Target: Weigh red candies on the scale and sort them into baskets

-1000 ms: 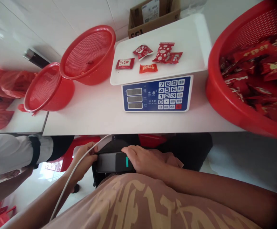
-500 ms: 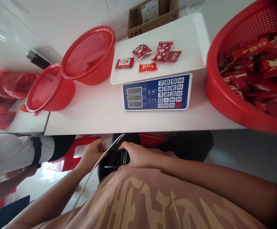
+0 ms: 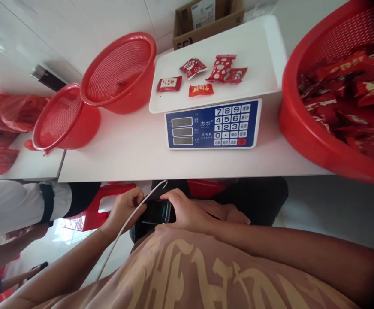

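Observation:
Below the table edge, both my hands hold a dark phone (image 3: 159, 212) close to my chest. My left hand (image 3: 124, 210) pinches its left end, where a white cable (image 3: 122, 227) runs down past my forearm. My right hand (image 3: 190, 212) wraps over the phone's right end. My shirt hides part of the phone. On the table stands a blue-faced weighing scale (image 3: 211, 125) whose white pan (image 3: 257, 51) carries several red candy packets (image 3: 221, 68). A large red basket (image 3: 306, 124) full of red candy packets sits at the right.
Two red mesh baskets (image 3: 119, 73) (image 3: 61, 118) lean together at the left of the white table (image 3: 125, 150). A cardboard box (image 3: 206, 19) stands behind the scale. Another person's white-sleeved arm (image 3: 16, 206) is at the left, near red bags (image 3: 3, 116) and a red stool (image 3: 93, 210).
The phone has been drawn in closer to my body and more of it is now hidden by my shirt. Both hands stay closed on it.

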`<state>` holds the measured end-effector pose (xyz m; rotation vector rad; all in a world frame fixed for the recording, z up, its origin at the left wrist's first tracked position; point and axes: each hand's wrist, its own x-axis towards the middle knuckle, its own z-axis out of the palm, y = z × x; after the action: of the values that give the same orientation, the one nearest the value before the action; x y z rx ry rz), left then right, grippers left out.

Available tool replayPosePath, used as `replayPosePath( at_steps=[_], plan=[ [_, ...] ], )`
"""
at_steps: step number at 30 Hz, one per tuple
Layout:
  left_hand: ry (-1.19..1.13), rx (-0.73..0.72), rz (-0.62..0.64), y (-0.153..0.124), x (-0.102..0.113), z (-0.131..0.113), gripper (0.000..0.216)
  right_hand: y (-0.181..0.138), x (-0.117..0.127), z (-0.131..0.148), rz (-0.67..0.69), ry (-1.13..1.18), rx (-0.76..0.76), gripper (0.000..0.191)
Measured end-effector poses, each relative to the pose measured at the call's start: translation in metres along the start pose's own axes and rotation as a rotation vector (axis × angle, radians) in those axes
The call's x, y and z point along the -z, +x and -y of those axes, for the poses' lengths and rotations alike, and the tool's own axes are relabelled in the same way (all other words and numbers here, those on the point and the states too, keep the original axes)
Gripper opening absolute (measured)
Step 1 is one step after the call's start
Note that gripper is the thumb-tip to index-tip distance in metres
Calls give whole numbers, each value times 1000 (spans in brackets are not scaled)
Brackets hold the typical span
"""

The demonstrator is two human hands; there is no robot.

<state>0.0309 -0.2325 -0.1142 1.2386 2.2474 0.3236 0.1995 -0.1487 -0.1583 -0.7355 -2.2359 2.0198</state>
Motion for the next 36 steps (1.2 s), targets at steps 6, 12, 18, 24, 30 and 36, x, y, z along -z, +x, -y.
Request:
replayPosePath(
  at_steps=[6, 12, 18, 24, 30, 36],
  plan=[
    [-179, 54, 9, -5, -1, 2, 20, 24, -6, 9, 253, -43, 32, 99],
    [-370, 202, 95, 5, -4, 30, 20, 27, 21, -4, 453, 481, -119, 57],
    [-404, 75, 353, -9, 6, 25, 42, 35, 14, -10, 371, 648, -213, 32],
    [-198, -123, 300, -18, -3, 13, 79, 38, -5, -9, 143, 798, -269, 17],
    [-89, -8, 298, -21, -8, 13, 56, 34, 0, -34, 130, 336, -32, 20],
    [-19, -30, 131, -37, -3, 1, 48, 19, 11, -30, 239, -639, 438, 25]
  ],
)
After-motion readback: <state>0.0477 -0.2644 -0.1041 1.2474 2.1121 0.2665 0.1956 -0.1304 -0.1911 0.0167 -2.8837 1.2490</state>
